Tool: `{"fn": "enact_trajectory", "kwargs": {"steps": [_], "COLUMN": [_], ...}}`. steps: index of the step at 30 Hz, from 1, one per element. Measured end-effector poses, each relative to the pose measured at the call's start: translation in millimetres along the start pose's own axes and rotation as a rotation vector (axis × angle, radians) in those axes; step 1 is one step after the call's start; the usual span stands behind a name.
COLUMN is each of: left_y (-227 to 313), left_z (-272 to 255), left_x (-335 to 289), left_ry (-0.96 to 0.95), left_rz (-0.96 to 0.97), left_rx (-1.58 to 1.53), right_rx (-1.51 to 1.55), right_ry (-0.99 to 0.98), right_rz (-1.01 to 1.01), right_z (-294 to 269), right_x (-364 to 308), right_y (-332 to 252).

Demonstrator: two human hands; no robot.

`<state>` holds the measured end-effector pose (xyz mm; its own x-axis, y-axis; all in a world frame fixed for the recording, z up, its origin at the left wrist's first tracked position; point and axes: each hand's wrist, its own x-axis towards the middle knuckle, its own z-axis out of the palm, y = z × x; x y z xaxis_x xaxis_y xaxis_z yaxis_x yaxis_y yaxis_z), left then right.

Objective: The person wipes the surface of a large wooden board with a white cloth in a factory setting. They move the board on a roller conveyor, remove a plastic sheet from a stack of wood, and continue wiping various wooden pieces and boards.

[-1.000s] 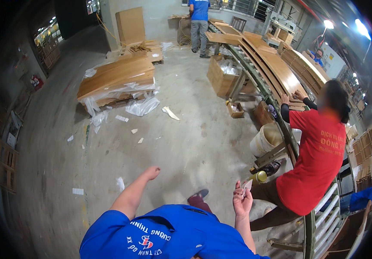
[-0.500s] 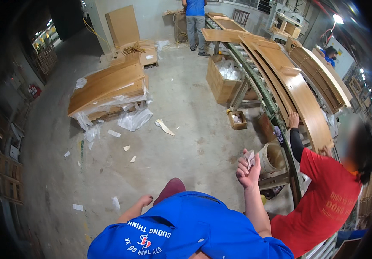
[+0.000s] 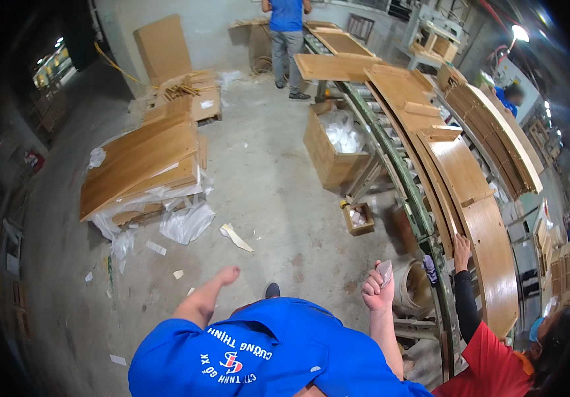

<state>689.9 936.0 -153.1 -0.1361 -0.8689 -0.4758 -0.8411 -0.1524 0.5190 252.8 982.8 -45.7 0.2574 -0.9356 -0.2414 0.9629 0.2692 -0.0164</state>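
Observation:
My right hand (image 3: 378, 291) is raised at the right of my body, its fingers closed around a small folded pinkish-grey sheet (image 3: 384, 272), perhaps sandpaper. Out in front of me on the left, my left hand (image 3: 229, 274) is curled into a loose fist over the floor, and I see nothing in it. A white bucket (image 3: 401, 291) stands just right of my right hand, beside the green roller conveyor (image 3: 419, 215). Long brown wooden panels (image 3: 480, 231) lie along the conveyor. A co-worker's hand (image 3: 462, 251) rests on their near part.
A stack of wooden panels (image 3: 142, 152) with plastic wrap stands on the left. A large box of white plastic (image 3: 328, 149) and a small box (image 3: 358, 220) stand beside the conveyor. Scraps (image 3: 235, 237) litter the floor. Another person (image 3: 287, 46) stands at the back.
The surroundings have shifted as I move forward along the conveyor. My left arm has swung forward; my right hand still holds the folded sheet. The co-worker in red is now nearer the lower right edge.

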Motion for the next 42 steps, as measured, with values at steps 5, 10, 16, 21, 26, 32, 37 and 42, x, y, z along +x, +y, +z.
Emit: {"fn": "enact_trajectory", "kwargs": {"steps": [5,10,16,21,26,32,37,42], "left_y": [49.9,138.9,237.7,290.9,366.4,481.4,634.0,722.0], "left_z": [-56.6,-33.0,5.6,6.3,4.3,-19.7,-8.9,9.7], "left_x": [141.2,225.6,277.8,327.9,377.7,472.1,528.1,585.4], "left_ry": [-0.049,-0.217,-0.502,-0.389,-0.357,-0.147,0.057,0.204], "left_rz": [0.031,0.231,0.492,0.535,0.558,0.916,1.314,1.393], "left_rx": [0.069,0.148,0.276,0.093,-0.049,-0.125,0.148,0.466], "right_rx": [0.103,0.145,0.09,0.103,0.067,0.152,0.147,0.125], "right_ry": [0.034,0.012,-0.055,-0.078,-0.109,-0.069,-0.045,-0.112], "right_rz": [-0.12,-0.292,-0.415,-0.39,-0.435,-0.534,-0.735,-0.87], "right_z": [3.5,1.8,9.9,40.3,57.9,55.7,60.8,73.6], "right_x": [40.1,54.9,85.7,134.6,161.3,174.1,178.4,210.8], "right_y": [-16.8,-68.5,-160.7,-219.3,-249.8,-270.7,-286.2,-292.2]}}
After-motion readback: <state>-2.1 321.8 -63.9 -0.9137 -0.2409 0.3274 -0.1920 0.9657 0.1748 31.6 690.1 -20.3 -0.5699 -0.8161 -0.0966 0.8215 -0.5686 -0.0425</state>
